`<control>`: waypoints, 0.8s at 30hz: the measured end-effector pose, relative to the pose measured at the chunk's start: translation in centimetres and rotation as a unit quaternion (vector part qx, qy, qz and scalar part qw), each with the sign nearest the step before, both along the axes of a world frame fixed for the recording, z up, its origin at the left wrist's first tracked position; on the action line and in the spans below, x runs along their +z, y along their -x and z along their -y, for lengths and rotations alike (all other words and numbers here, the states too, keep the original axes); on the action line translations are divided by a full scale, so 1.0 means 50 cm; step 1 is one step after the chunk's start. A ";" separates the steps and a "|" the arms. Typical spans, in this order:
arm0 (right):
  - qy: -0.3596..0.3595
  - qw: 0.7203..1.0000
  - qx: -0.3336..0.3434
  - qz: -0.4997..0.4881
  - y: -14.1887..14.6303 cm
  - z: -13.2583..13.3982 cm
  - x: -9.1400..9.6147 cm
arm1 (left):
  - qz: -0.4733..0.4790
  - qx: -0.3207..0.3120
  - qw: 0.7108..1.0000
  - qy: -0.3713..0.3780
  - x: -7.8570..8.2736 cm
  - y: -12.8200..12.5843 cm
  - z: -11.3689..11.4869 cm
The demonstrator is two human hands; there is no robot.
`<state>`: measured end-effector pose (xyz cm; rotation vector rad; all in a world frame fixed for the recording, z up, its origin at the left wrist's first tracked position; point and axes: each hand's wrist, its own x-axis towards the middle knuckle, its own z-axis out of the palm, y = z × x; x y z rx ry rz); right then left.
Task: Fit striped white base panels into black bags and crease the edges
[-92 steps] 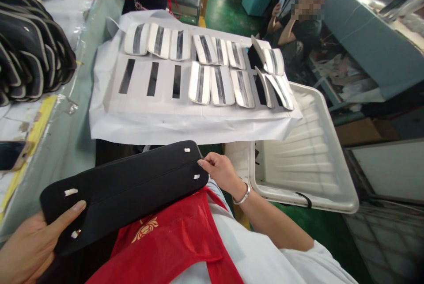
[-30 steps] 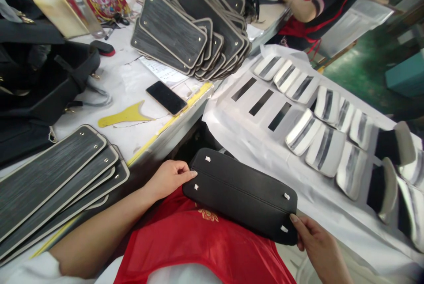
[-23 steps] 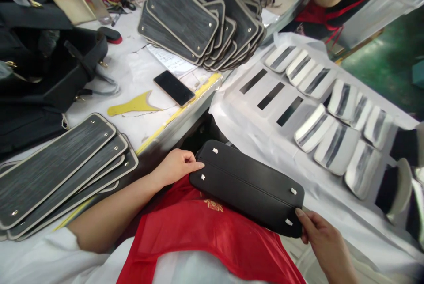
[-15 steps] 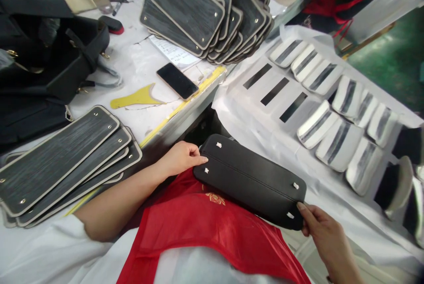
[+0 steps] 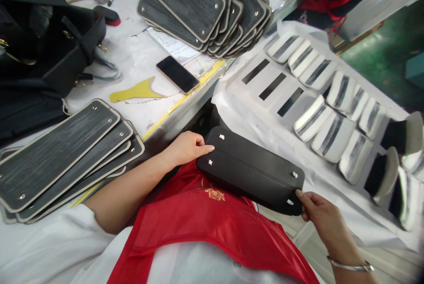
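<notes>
Beside the desk (image 5: 130, 118) and before the red apron (image 5: 205, 222), the black bag base (image 5: 255, 167) lies between left hand (image 5: 185, 148) and right hand (image 5: 319, 211), fingers (image 5: 208, 148) of each pinching one end; four white tabs (image 5: 221, 137) dot its face

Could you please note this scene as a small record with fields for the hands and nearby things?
Left hand: pinches one end of the black panel
Right hand: pinches the opposite end
Panel marks: lengthwise seam, four white tabs near the corners
Clothing: red apron, bracelet on right wrist
Table: stacked boards, phone, black bag
White sheet: pale striped pieces
</notes>
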<state>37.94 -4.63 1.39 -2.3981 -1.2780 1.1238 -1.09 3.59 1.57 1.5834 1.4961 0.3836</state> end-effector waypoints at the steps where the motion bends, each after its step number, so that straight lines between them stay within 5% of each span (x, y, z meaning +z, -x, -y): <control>1: -0.002 1.000 -0.002 0.001 0.002 0.000 0.001 | -0.005 -0.002 1.000 -0.007 0.001 -0.001 -0.001; 24: 0.029 0.999 -0.020 -0.013 0.021 -0.017 0.021 | 0.036 0.070 0.997 0.015 -0.010 -0.012 0.013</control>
